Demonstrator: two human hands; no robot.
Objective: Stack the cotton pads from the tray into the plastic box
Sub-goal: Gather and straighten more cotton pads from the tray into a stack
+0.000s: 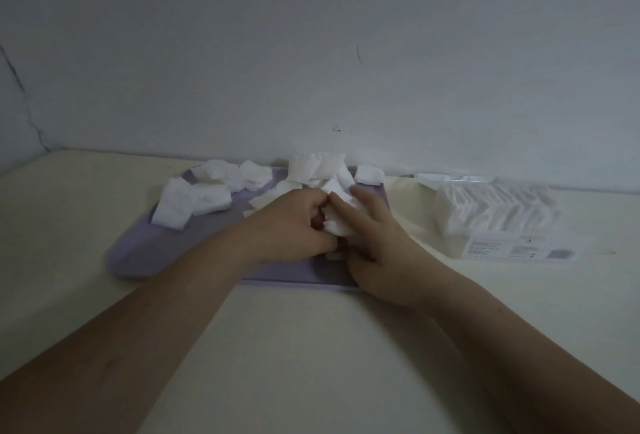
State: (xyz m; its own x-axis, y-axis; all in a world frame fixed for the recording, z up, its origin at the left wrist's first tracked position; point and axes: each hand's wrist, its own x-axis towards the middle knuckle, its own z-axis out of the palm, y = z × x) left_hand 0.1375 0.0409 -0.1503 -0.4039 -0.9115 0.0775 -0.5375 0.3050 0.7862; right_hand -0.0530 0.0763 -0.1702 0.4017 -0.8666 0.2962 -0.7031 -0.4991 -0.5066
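Note:
A flat lilac tray (145,253) lies on the table with several white square cotton pads (194,198) scattered over its far half. My left hand (294,225) and my right hand (377,243) meet over the tray's right part, both closed around a small bunch of cotton pads (337,224) held between them. More pads are heaped just behind my fingers (318,166). The clear plastic box (498,215) stands to the right of the tray, filled with a row of white pads, its lid open at the back.
The cream table (311,347) ends at a pale wall close behind the tray. A printed label (516,248) shows on the box's front. Bare table surface stretches in front of the tray and to its left.

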